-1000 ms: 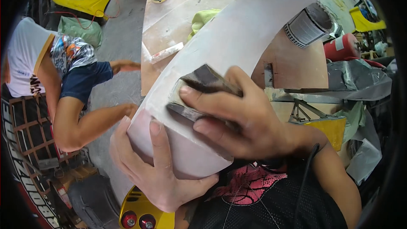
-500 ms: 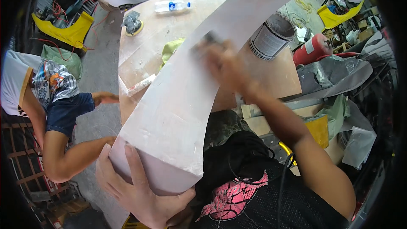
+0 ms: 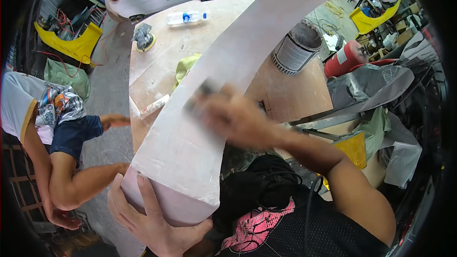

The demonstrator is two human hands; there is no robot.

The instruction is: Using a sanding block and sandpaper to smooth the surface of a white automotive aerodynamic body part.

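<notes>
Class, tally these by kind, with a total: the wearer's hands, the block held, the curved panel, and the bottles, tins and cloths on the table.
Left hand and right hand: 2
Block (blurred): 1
Curved panel: 1
Bottle: 1
Tin: 1
Cloth: 1
Total: 7

Top (image 3: pixel 340 228) is black perforated mesh. It carries a pink graphic (image 3: pixel 250 226) broken up by black lines. Black cable (image 3: pixel 308 204) loops, then runs down over the fabric. Left hand (image 3: pixel 164 228) and right hand (image 3: pixel 228 114) bare, right forearm (image 3: pixel 309 148) too.
</notes>
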